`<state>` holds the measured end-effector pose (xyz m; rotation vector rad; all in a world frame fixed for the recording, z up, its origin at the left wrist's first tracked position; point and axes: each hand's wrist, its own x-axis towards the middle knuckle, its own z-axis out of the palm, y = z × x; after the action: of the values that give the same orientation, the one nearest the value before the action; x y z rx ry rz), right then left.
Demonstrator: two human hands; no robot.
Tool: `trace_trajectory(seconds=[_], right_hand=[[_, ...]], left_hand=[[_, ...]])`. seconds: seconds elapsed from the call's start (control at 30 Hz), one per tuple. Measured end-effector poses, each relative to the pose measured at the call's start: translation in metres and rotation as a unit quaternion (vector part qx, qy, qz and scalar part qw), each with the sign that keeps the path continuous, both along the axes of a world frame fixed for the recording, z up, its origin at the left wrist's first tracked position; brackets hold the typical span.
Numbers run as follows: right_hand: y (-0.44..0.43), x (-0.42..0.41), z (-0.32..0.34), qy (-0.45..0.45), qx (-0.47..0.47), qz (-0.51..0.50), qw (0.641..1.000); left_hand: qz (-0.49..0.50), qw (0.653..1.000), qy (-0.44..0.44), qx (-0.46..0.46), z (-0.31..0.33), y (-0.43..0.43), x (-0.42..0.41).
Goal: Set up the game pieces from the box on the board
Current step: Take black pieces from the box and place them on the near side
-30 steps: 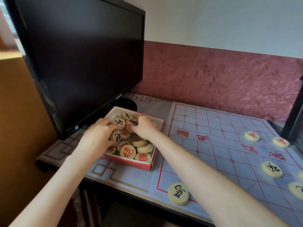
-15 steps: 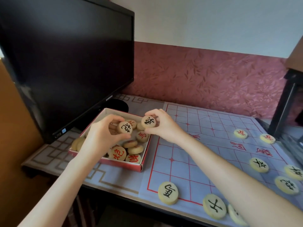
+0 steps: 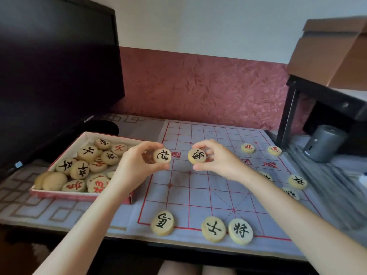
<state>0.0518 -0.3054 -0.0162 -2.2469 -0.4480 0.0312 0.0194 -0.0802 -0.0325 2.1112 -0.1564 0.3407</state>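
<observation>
Here, the left hand (image 3: 137, 165) pinches a round black-lettered piece (image 3: 162, 155) between thumb and fingers (image 3: 154, 144), holding it above the left edge of the board (image 3: 198, 197). The right hand (image 3: 218, 161) grasps a second piece (image 3: 197, 156), also black-lettered, the same way, just beside the first without touching it. The box (image 3: 59, 192), holding many pieces, sits on the counter (image 3: 29, 213) just left of the board's red grid. Three near pieces (image 3: 213, 229) lie along the board's front edge, and other pieces (image 3: 297, 182) lie at its right.
</observation>
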Motion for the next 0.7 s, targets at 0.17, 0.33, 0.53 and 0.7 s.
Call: trace_trajectory(seconds=[0.17,0.33,0.53,0.7], right_hand=[[-0.039,-0.013,0.0,0.014,0.009,-0.029,0.999],[-0.079,-0.037,-0.005,0.033,-0.001,-0.052,0.998],[-0.123,-0.077,-0.012,0.046,-0.034,-0.062,0.996],[-0.146,-0.112,-0.02,0.054,-0.068,-0.059,0.994]], left_hand=[[-0.035,0.999,0.01,-0.008,0.003,-0.04,-0.003],[-0.075,0.997,0.029,-0.007,-0.005,-0.066,-0.009],[-0.114,0.993,0.035,-0.011,-0.013,-0.1,-0.014],[-0.148,0.988,0.038,-0.005,-0.013,-0.123,-0.023]])
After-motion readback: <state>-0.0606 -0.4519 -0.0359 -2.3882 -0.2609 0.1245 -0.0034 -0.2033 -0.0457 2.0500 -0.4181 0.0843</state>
